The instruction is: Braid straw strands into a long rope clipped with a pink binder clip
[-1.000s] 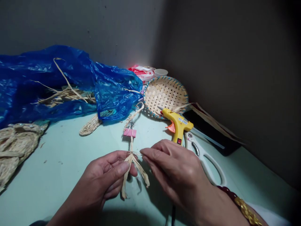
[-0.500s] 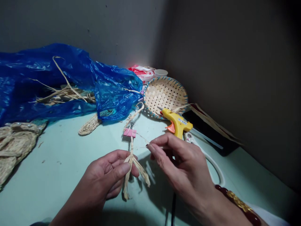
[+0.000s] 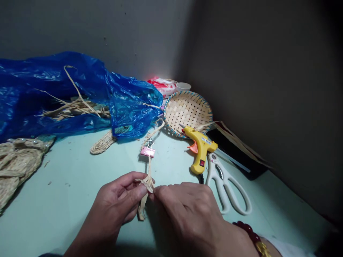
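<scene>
Braid (image 3: pixel 149 167): a thin strip of pale, dry straw, low in the middle of my view, running from the pink clip down to the fingers, above the worktop (image 3: pixel 88 178).
Strands (image 3: pixel 142 210): below the plaited part it splits into loose, flat ends; one hangs under the left thumb, another lies bent across the fork.
Left hand (image 3: pixel 114 200): gripping, thumb and fingers pinched around the fork.
Right hand (image 3: pixel 187 210): curled, fingertips right at the fork's edge; from here the knuckles hide whether they pinch a strand.
Clip (image 3: pixel 147 152): bites across the braid further up, wire arms standing; past it a tail curls towards the basket (image 3: pixel 187 112).
Weight: next to nothing, I'd judge; the clip is probably the heaviest part of it.
Give: soft and bendy along its length, with a papery crispness where the strands lie flat.
Surface: looks dull and dry, so it should grip well rather than slip.
Weak spots: thin edges and ragged tips, likely to split or fray under a sharp tug.
Best hold: the fork, pinched flat with light thumb pressure; each strand near its root, not its tip.
Nearby: yellow glue gun (image 3: pixel 201 144) and white scissors (image 3: pixel 219 182), just beyond the right hand.
</scene>
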A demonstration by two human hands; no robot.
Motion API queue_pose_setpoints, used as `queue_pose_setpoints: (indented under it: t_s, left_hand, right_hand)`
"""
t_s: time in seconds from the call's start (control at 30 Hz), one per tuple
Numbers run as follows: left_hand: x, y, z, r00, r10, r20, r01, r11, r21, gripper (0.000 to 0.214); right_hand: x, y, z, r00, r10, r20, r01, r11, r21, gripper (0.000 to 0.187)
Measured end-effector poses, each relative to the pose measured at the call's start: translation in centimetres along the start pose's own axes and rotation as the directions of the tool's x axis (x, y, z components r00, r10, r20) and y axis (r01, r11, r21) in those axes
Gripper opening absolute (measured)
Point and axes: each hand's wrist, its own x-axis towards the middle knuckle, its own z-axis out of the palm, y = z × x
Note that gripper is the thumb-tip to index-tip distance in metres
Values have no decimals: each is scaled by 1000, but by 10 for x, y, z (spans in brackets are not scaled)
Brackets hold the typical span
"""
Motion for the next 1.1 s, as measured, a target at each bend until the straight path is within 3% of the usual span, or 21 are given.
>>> queue_pose_setpoints:
  t_s: [0.1,0.17,0.27,0.33,0.43,0.57,0.63,0.73,0.9,1.1]
  left_hand:
    - [0,-1,-1,1000,23,-12,-23,1000,17,41]
    - [0,-1,-1,999,38,-1,-38,999,30,37]
    - [-1,-1,0,998,54,19,-54,998,30,33]
    - [-3,0,2,999,49,17,-49,999,19,32]
    - [-4,0,4,1000,13,-7,-13,1000,-7,35]
    - [-4,0,3,1000,21,7,-21,999,-35,33]
    - [-4,-1,2,999,39,26,-38,999,-33,31]
    - [-3,-2,-1,998,36,57,-36,999,-17,33]
    - [-3,-1,0,998,12,54,-12,1000,-9,37]
    - [-3,1,-3,994,18,104,-17,1000,-13,39]
  right_hand:
    - [1,-4,-4,993,59,100,-60,998,8,20]
    - [3,-6,-7,979,157,131,-164,985,45,19]
    - [8,-7,-10,916,366,162,-393,900,191,21]
    - [11,-6,-10,892,428,143,-451,856,251,22]
    - [11,-5,-3,922,371,116,-388,897,213,20]
    - [6,-7,6,980,196,39,-196,981,-4,20]
    - [5,-8,4,989,136,56,-133,989,-61,16]
    - [4,-8,-4,982,124,144,-120,992,-41,17]
    - [2,-4,-8,990,135,29,-136,990,22,26]
    - [0,-1,-4,991,132,34,-129,988,-79,21]
